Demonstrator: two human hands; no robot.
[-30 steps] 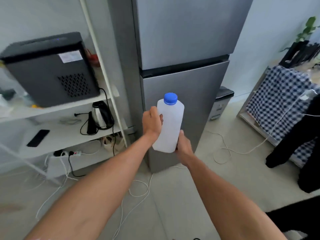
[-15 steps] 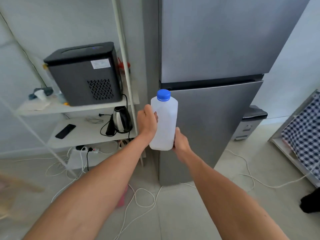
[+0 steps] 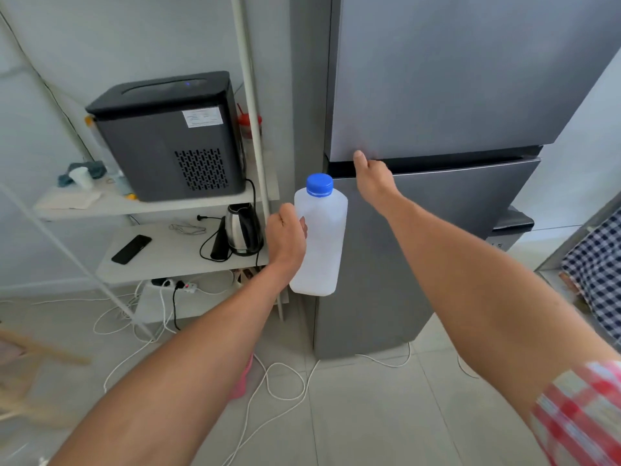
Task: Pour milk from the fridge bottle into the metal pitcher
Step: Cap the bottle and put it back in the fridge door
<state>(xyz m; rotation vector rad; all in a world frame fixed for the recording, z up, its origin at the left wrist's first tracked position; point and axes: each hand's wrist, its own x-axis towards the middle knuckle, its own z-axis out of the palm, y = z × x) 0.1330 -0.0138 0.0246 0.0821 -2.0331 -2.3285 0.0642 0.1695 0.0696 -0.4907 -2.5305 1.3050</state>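
A white plastic milk bottle with a blue cap is upright in my left hand, which grips its left side in front of the grey fridge. Both fridge doors are closed. My right hand is at the dark gap between the upper and lower doors, near their left edge. Its fingers are hooked into the recess and its thumb rests on the upper door. No metal pitcher is in view.
A white shelf unit on the left holds a black appliance, a steel kettle and a phone. White cables trail over the tiled floor. A small bin and a checked cloth are on the right.
My right hand has let go of the bottle's base and moved up to the gap between the fridge doors. The left hand holds the bottle alone. The view has shifted left and closer.
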